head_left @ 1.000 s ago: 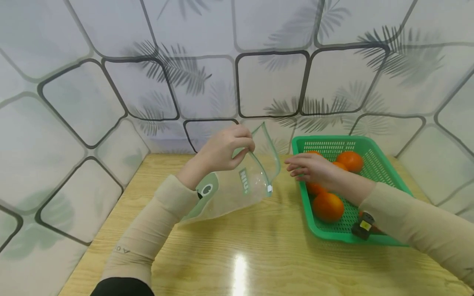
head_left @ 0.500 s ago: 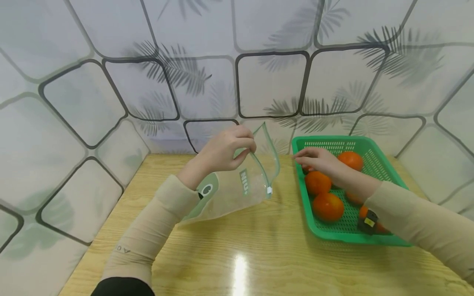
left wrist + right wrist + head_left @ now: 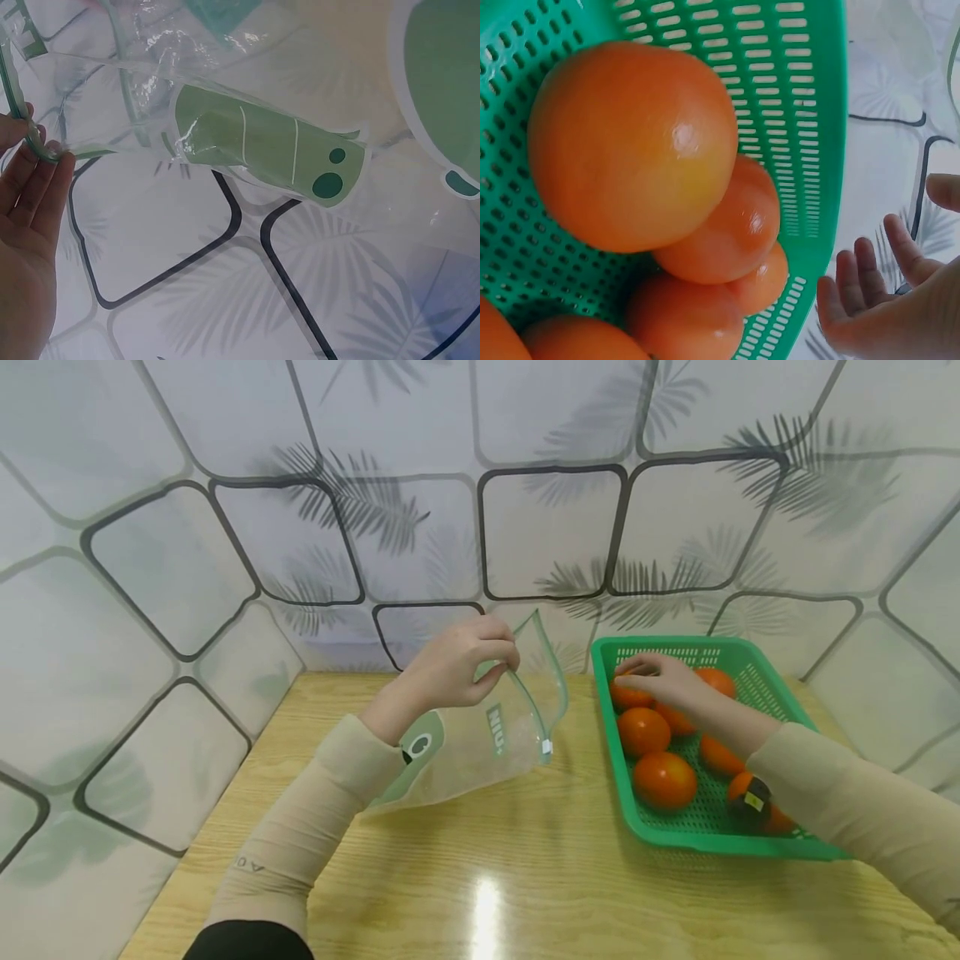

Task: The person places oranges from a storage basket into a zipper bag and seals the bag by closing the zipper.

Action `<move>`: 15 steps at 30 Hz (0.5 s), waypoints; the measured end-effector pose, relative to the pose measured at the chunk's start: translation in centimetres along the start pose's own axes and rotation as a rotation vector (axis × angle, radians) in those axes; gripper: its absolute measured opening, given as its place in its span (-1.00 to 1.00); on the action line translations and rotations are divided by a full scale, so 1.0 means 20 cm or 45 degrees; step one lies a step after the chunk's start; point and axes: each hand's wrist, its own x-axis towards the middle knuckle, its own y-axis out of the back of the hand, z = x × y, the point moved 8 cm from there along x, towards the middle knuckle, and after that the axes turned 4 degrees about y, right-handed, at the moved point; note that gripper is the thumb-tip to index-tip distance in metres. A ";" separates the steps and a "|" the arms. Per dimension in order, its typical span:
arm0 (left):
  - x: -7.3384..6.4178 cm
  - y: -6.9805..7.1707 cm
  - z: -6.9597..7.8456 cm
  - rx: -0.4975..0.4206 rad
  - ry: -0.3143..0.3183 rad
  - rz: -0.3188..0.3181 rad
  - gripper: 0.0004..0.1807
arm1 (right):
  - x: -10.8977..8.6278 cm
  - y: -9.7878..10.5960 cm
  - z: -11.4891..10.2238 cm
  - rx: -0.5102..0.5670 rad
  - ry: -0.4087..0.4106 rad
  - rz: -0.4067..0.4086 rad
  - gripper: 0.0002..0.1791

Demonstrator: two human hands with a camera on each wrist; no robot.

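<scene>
Pinching the rim of a transparent zip bag (image 3: 472,764) in the left grip (image 3: 459,662), gaping toward the right grip (image 3: 662,681) and slanting below over the bench (image 3: 405,893). Holding nothing on the right, with fingers loosely spread above tomatoes (image 3: 665,781) in a green plastic basket (image 3: 705,842) beneath; cannot tell whether touching.

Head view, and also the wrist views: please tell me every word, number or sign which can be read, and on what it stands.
"NIU", then a small mark like a plus: on the clear bag.
Left sleeve: a small print, too unclear to read.
Black device by the right sleeve: yellow patch, nothing legible.
</scene>
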 end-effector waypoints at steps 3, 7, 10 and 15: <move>0.00 0.00 0.00 -0.004 0.010 -0.004 -0.81 | 0.00 0.02 0.02 -0.020 0.006 0.011 -0.44; 0.00 -0.01 0.00 -0.011 0.019 -0.013 -0.81 | 0.01 0.03 0.04 -0.078 0.028 0.027 -0.42; 0.00 -0.01 0.00 -0.012 0.021 -0.020 -0.81 | 0.01 0.04 0.05 -0.096 0.019 0.032 -0.43; 0.00 -0.01 0.00 -0.013 0.019 -0.028 -0.81 | 0.01 0.05 0.06 -0.109 0.018 0.021 -0.42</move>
